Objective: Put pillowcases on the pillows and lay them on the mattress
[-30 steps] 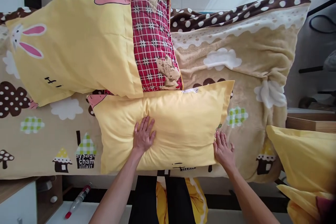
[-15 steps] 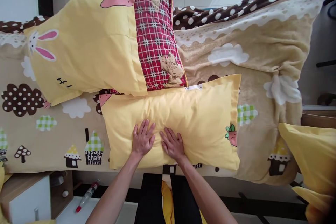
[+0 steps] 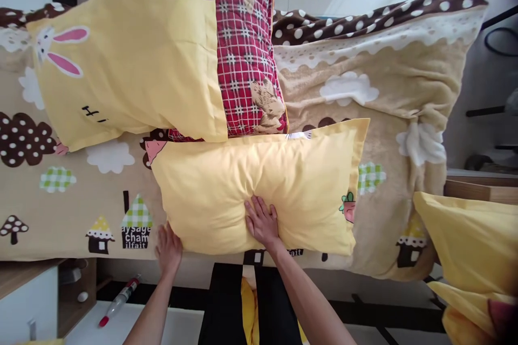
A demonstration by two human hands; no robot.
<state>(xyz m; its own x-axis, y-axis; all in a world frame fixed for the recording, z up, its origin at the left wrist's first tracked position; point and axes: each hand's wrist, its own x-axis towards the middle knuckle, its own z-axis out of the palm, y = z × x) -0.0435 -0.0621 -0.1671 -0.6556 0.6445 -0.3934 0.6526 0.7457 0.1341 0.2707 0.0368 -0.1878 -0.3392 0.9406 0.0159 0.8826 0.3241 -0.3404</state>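
Note:
A yellow pillow (image 3: 210, 188) with carrot prints at its corners lies flat on the beige printed blanket (image 3: 388, 124). My right hand (image 3: 261, 220) presses on the pillow's middle with fingers stretched out, and creases spread from beneath it. At the pillow's lower left corner is my left hand (image 3: 168, 248), its fingers extended along the edge and slightly blurred; it holds nothing. Behind, a second yellow pillowcase (image 3: 141, 64) with a rabbit print lies partly over a red plaid pillow (image 3: 246, 59), which sticks out of its right end.
More yellow fabric (image 3: 469, 242) hangs at the right side. Below the bed edge on the left are a wooden cabinet (image 3: 28, 302) and a clear bottle with a red cap (image 3: 119, 302). A brown polka-dot border (image 3: 364, 19) runs along the blanket's far edge.
My left hand has left the pillow's middle and moved left to its lower left corner. My right hand stays pressed on the pillow. The view has shifted slightly.

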